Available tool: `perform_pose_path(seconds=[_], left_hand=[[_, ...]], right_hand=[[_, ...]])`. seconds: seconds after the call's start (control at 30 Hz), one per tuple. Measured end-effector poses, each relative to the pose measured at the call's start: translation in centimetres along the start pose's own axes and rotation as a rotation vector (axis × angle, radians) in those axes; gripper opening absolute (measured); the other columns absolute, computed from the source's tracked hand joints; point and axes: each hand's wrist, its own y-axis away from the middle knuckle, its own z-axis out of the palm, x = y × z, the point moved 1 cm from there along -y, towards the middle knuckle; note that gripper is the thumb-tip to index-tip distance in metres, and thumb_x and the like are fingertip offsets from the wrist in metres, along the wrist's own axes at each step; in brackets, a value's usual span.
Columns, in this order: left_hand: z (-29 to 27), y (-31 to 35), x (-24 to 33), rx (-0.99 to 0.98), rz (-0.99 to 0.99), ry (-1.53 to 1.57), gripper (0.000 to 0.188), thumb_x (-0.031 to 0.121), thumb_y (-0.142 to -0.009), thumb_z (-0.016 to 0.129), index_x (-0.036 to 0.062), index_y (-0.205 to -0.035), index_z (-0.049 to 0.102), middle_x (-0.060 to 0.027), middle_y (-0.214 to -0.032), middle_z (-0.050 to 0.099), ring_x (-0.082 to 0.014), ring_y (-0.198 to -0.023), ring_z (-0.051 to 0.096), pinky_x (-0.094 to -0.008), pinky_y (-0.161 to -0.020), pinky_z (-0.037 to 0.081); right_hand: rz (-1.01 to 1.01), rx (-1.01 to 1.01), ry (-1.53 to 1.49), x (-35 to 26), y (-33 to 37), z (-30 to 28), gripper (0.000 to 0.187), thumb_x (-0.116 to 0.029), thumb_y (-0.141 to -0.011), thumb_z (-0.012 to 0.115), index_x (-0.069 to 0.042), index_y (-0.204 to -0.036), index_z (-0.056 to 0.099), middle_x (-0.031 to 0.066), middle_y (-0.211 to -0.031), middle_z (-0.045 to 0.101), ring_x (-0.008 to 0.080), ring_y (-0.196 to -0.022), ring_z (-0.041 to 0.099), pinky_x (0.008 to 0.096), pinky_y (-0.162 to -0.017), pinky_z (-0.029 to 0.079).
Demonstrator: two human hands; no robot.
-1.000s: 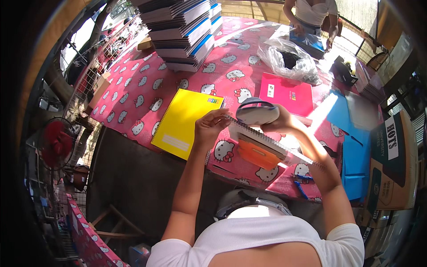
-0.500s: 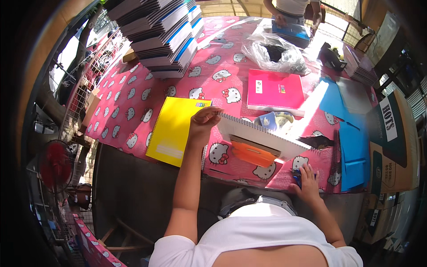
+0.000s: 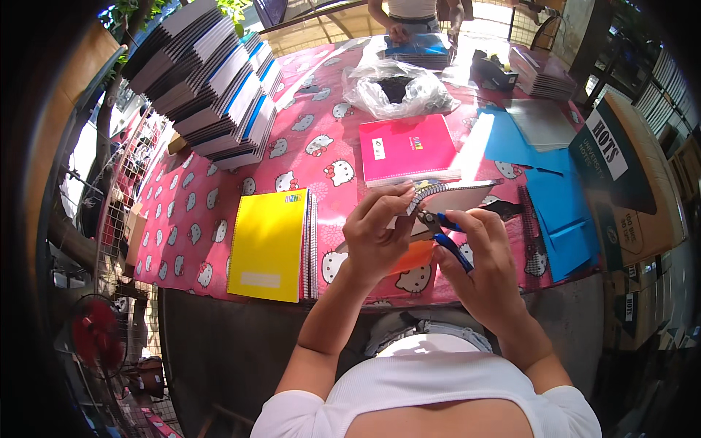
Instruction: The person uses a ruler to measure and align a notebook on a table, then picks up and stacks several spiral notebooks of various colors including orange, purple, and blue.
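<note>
My left hand (image 3: 378, 232) is closed on a spiral notebook (image 3: 464, 196), pinching it by the end of its wire coil and holding it tilted above the table. In my right hand (image 3: 482, 266) is a pair of pliers (image 3: 458, 252) with blue handles, its jaws at the end of the coil, close to my left fingertips. Whether the jaws grip the wire is too small to tell. Below the notebook lies a flat orange piece (image 3: 415, 257), partly hidden by my hands. A stack of spiral notebooks topped by a yellow cover (image 3: 266, 244) lies to the left.
Beyond my hands lie a pink notebook (image 3: 409, 150) and a clear plastic bag (image 3: 365, 98). Tall notebook stacks (image 3: 212, 95) stand far left. Blue sheets (image 3: 558, 219) and a carton (image 3: 631, 175) are on the right. Across the table, a person's hand (image 3: 399, 33) rests near blue notebooks (image 3: 418, 50).
My right hand has lifted the pliers from the table's front edge up to the coil's end. The notebook has turned and shifted in my left hand. The whole view has swung slightly.
</note>
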Motion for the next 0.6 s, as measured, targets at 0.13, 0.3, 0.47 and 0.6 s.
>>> perform_pose_path(seconds=[0.13,0.3,0.47,0.6], left_hand=[[0.5,-0.1,0.3,0.002,0.015,0.017,0.023,-0.012,-0.071,0.068,-0.0005,-0.091,0.066,-0.0165,-0.093,0.067,-0.0256,-0.087,0.068,-0.0309,-0.074,0.057],[-0.7,0.9,-0.7,-0.047,0.116,-0.006,0.027,-0.015,-0.069,0.071,-0.0013,-0.092,0.066,-0.0156,-0.097,0.066,-0.0219,-0.092,0.067,-0.0286,-0.079,0.057],[-3.0,0.2,-0.4,0.115,0.005,-0.059,0.025,-0.009,-0.072,0.074,-0.0013,-0.095,0.065,-0.0134,-0.095,0.066,-0.0175,-0.087,0.065,-0.0257,-0.075,0.054],[-12.7,-2.5,0.9,0.592,0.038,-0.041,0.019,0.012,-0.087,0.067,-0.0017,-0.098,0.061,-0.0093,-0.092,0.065,-0.0140,-0.086,0.061,-0.0291,-0.080,0.050]], right_hand=[[0.025,-0.012,-0.071,0.4,0.0,0.2,0.034,-0.019,-0.085,0.065,-0.002,-0.113,0.057,0.0125,-0.094,0.054,0.0239,-0.081,0.058,0.0346,-0.064,0.047],[0.498,-0.450,-0.999,3.5,-0.8,0.2,0.030,-0.024,-0.093,0.060,0.000,-0.111,0.061,0.0015,-0.078,0.062,0.0095,-0.067,0.059,0.0265,-0.057,0.046],[0.300,-0.332,-0.732,3.9,0.2,1.4,0.034,-0.022,-0.088,0.065,0.001,-0.112,0.060,0.0098,-0.096,0.064,0.0182,-0.088,0.063,0.0295,-0.078,0.048],[0.334,-0.208,-0.192,12.3,8.3,4.6,0.040,-0.016,-0.075,0.073,-0.002,-0.109,0.060,0.0162,-0.112,0.057,0.0336,-0.103,0.055,0.0391,-0.092,0.044]])
